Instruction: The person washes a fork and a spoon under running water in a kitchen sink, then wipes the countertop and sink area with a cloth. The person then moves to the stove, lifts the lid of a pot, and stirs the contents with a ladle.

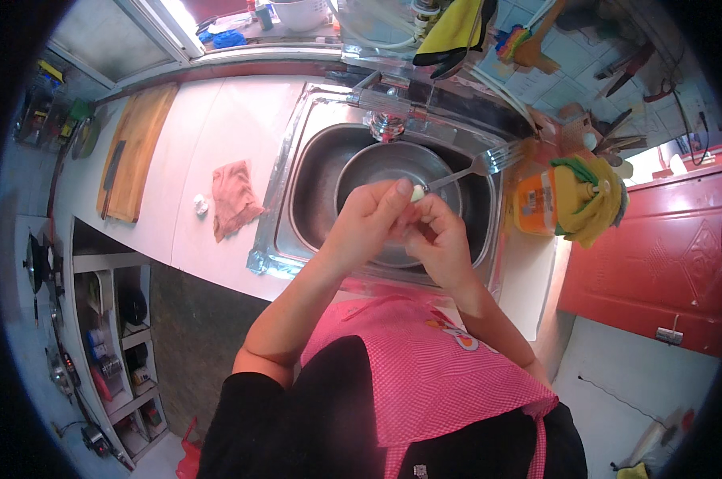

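Observation:
Both my hands meet above the stainless steel sink (313, 167). A small whitish-green piece (417, 193), too small to name surely, sits at the fingertips between the thumb of my left hand (376, 212) and the curled fingers of my right hand (441, 230). A metal basin (373, 164) stands in the sink under them, partly covered by my hands. From beside the piece, the handle of a slotted metal utensil (498, 160) runs to the sink's right edge. Whether my fingers touch that handle is unclear. Behind the basin is the faucet (388, 123).
Left of the sink lie a reddish cloth (235, 197), a crumpled white scrap (200, 205) and a wooden cutting board (142, 149) with a knife (114, 173). At right stands an orange bottle (534, 200) beside yellow-green cloths (588, 203). A yellow-black glove (456, 36) hangs behind.

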Tool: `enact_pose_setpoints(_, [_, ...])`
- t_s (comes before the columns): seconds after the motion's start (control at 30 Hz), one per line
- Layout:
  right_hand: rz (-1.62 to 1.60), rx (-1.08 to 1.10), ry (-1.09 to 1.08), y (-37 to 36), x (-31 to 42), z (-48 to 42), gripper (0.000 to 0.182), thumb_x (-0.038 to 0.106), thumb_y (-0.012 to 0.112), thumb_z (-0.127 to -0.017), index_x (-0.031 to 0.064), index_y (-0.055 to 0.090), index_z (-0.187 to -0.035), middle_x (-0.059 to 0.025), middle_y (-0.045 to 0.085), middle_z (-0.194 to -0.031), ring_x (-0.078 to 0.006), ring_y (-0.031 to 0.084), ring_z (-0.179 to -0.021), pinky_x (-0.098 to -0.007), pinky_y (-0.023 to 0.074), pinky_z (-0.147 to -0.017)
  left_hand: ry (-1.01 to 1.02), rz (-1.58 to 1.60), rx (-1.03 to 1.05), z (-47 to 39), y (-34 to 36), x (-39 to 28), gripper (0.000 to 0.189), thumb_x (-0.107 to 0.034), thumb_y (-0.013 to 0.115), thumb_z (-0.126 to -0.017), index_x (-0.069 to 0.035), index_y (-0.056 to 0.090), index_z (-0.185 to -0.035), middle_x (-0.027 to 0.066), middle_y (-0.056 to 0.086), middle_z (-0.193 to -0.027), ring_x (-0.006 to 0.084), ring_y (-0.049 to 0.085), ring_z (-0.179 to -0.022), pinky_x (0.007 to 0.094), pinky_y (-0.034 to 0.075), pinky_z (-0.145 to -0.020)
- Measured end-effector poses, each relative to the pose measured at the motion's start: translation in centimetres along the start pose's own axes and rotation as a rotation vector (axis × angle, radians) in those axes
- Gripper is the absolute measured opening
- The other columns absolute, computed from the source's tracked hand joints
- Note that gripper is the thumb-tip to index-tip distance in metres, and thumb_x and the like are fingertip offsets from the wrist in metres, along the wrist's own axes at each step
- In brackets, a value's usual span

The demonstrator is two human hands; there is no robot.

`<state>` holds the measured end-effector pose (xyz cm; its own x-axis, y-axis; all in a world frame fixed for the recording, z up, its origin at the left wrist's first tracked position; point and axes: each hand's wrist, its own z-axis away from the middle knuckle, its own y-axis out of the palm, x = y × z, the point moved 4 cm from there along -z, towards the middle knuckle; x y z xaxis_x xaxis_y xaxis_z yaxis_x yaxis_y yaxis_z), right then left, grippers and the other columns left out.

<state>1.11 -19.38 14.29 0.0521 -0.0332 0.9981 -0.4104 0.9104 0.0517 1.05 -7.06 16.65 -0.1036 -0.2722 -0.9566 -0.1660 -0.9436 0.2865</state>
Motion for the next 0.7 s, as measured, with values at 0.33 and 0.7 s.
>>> enact_pose_setpoints(0.33, [-0.267,0.001,0.003,-1.9,2.1,-1.6,0.015,0.002,0.052,-0.086,0.0006,0.058,-0.099,-0.0021,0.057,-0.080,-0.0046,0.048,-0.064,-0.0176,0.0400,-0.059,-0.128,0.191,0.044,0.2,0.2,1.9,0.043,-0.040,0.039,-0.096,-0.009,0.048,-0.069,-0.0052,0.033,-0.054,0.0046,0.026,-0.046,0.0210,0.019,-0.042])
enact_pose_setpoints(0.7, [-0.160,0.009,-0.057,-1.5,2.8,-1.0,0.017,-0.004,0.048,-0.084,0.0013,0.058,-0.097,-0.0026,0.060,-0.083,-0.0047,0.055,-0.068,-0.0181,0.0463,-0.061,-0.273,0.417,0.082,0.5,-0.1,2.1,0.042,-0.037,0.041,-0.095,-0.005,0.049,-0.069,-0.0058,0.033,-0.054,0.0037,0.025,-0.043,0.0207,0.018,-0.039])
